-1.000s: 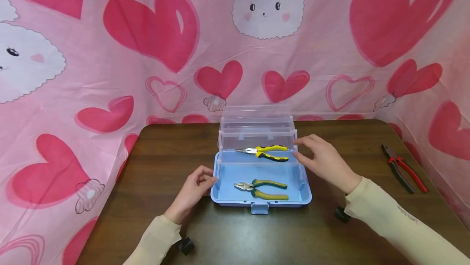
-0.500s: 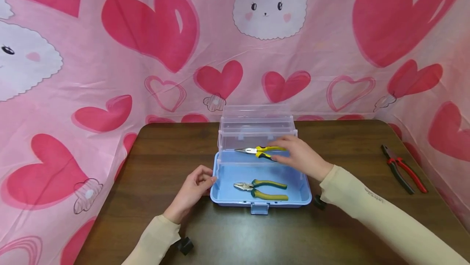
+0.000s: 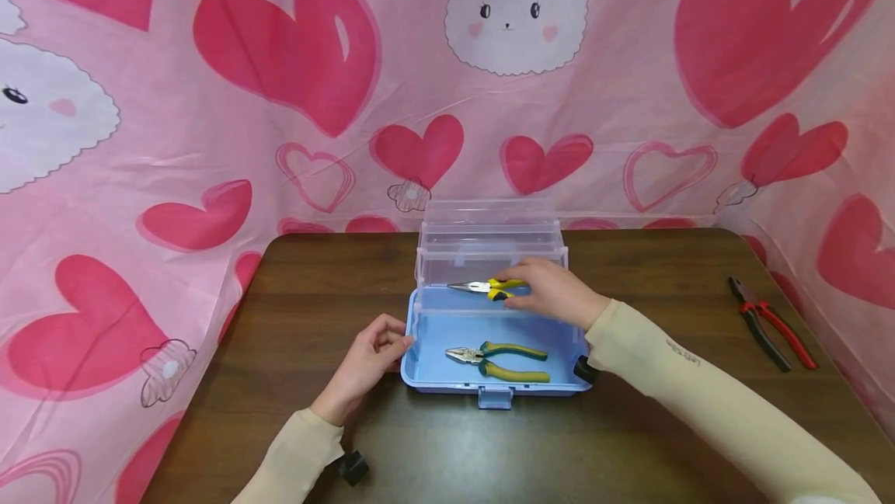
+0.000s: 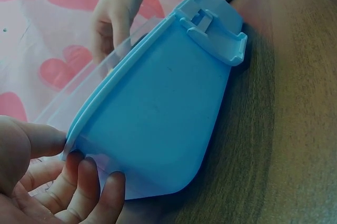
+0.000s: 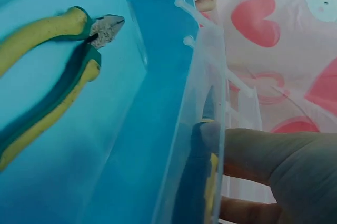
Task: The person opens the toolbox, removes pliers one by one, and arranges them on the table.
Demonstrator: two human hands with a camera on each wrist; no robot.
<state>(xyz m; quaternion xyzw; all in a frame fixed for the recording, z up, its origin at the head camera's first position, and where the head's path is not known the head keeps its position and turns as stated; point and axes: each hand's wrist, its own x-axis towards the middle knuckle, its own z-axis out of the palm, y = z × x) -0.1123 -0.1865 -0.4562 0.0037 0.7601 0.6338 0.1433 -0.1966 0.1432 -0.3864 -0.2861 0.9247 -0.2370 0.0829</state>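
Observation:
A light-blue toolbox [image 3: 447,388] sits on the table with its clear tiered trays [image 3: 447,267] raised at the back. My left hand [image 3: 367,356] holds its left rim, thumb on the edge and fingers [image 4: 87,182] below it. Long-nose pliers [image 3: 475,286] with yellow-and-black handles lie in a clear tray. Around their handles, my right hand [image 3: 552,292] has thumb and fingers in a pinch; the handle ends are hidden behind it. On the box floor rest combination pliers [image 3: 499,360] with green-and-yellow handles, also large in the right wrist view.
Red-and-black pliers [image 3: 765,321] lie on the brown wooden table [image 3: 315,279] at the far right. A front latch [image 3: 495,398] hangs down from the box. Behind the table stands a pink cloth [image 3: 322,185] with hearts.
My right hand has moved left from beside the box, over the tray and onto the handles of the long-nose pliers. The left hand stays on the rim; the pliers have not visibly shifted.

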